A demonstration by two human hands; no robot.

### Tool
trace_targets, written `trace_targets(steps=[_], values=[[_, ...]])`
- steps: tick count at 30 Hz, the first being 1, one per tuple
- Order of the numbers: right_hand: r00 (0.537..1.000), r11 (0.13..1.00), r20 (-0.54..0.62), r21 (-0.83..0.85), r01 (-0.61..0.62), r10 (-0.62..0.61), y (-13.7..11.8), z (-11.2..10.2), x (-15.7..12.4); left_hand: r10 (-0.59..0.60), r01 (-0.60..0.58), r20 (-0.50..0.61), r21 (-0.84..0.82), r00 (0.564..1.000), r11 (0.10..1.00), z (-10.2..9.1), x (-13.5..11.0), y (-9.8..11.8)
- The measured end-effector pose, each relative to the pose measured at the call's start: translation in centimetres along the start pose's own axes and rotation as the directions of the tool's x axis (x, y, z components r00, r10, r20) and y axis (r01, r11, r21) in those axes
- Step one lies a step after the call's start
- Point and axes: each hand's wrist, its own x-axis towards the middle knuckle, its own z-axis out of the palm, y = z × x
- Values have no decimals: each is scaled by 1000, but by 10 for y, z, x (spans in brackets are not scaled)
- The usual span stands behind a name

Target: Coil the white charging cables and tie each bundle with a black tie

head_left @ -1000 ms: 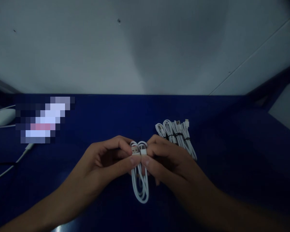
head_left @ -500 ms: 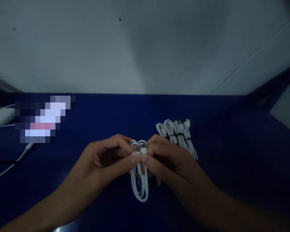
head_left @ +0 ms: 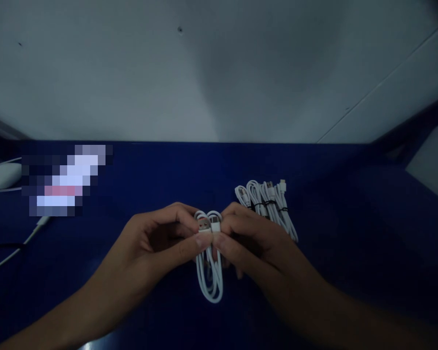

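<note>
Barely any shift since a second ago: the lower loop of your coiled white cable (head_left: 220, 277) sits slightly higher and further left in view; grip unchanged. Backdrop, largest first: pale wall (head_left: 113, 73), then blue table (head_left: 160, 175) in front. Your left hand (head_left: 149, 262) and right hand (head_left: 266, 243) are close together, each pinching its side of the coil between thumb and fingers. Coil is centred between them, long loops hanging below your thumbs. Light's poor, so I can't tell what your fingers do behind it. Pixelated bright patch (head_left: 73, 180) at far left. Tied white cable bundles (head_left: 272, 209) lie in a row beyond your right hand. Smallest: USB plug (head_left: 204, 224) at the left thumb, second connector (head_left: 215, 225) just beside it.
</note>
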Motion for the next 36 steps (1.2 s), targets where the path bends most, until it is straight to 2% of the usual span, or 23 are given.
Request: trace_targets(steps=[15, 26, 36], values=[[1000, 1000, 18, 1, -3, 3, -1, 0, 2, -34, 34, -15, 2, 999, 999, 3, 0, 2], [999, 999, -37, -18, 38, -39, 2, 3, 0, -30, 30, -19, 6, 999, 1000, 0, 4, 2], [998, 998, -45, -37, 43, -45, -7, 3, -1, -13, 13, 12, 29, 1000, 999, -2, 1, 0]])
